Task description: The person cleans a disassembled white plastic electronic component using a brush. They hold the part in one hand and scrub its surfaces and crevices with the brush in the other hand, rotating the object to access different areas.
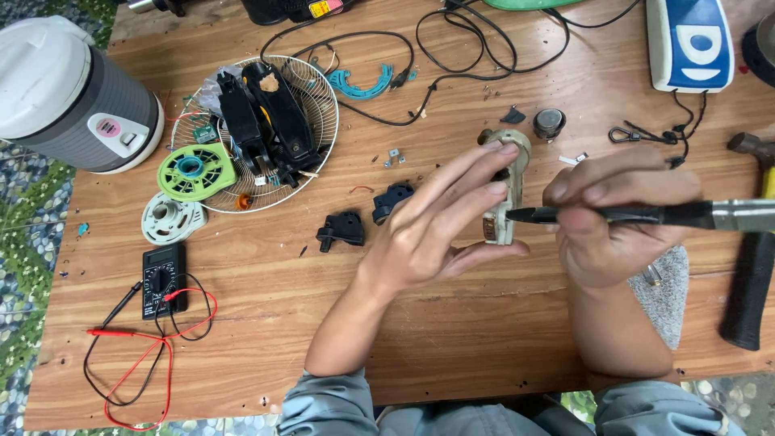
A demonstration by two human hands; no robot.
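1. Head view: the left hand [440, 222] grips a small cream-coloured plastic part with a rounded top [507, 190], fingers closed around it above the middle of the brown wooden table [266, 282].
2. The right hand [613, 214] pinches a long black tool with a silver handle [646, 215], whose tip touches the part's right side.
3. Two small black plastic pieces [363, 218] lie just left of the left hand.
4. A black multimeter with red and black leads [161, 278] sits near left.
5. A black-handled hammer [755, 258] lies at the far right.

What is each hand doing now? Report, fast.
Left hand: grip closed on a cream-coloured part.
Right hand: grip closed on a black pen-like tool.
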